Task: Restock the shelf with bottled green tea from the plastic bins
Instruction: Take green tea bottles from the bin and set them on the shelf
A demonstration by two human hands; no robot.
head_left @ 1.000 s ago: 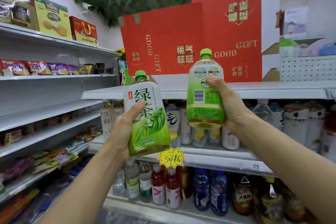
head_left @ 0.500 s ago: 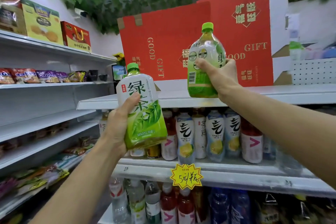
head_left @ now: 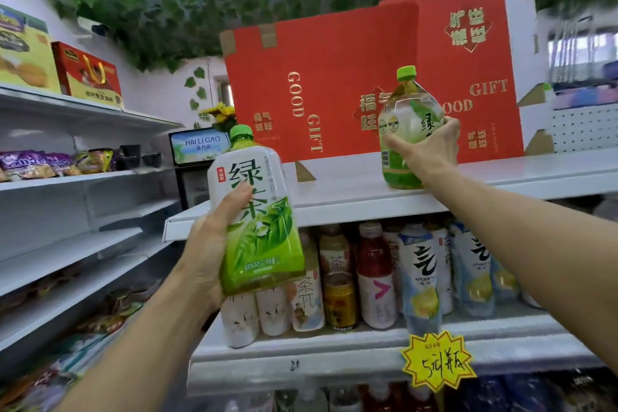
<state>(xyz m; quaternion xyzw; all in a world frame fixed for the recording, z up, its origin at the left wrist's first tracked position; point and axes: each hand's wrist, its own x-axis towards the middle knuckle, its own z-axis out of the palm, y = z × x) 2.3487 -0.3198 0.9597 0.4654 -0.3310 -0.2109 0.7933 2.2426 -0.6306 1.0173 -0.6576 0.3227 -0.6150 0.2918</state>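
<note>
Place: I was looking into a small grocery shop.
Shelving: white metal shelf tiers ran along two walls.
Stock: rows of bottled drinks, snack packets, red gift cartons.
Pricing: a yellow starburst price tag hung on a shelf edge.

1. The left hand covers part of the label on the near green tea bottle; its fingers behind the bottle are hidden.
2. The right hand hides the middle of the far green tea bottle, whose label print is too small to read.
3. Both forearms are cut off by the lower edges.
4. The snack packs at left are blurred.
5. The lowest row of bottles is cut off and blurred.
6. The red gift box is partly hidden behind the far bottle.
</note>
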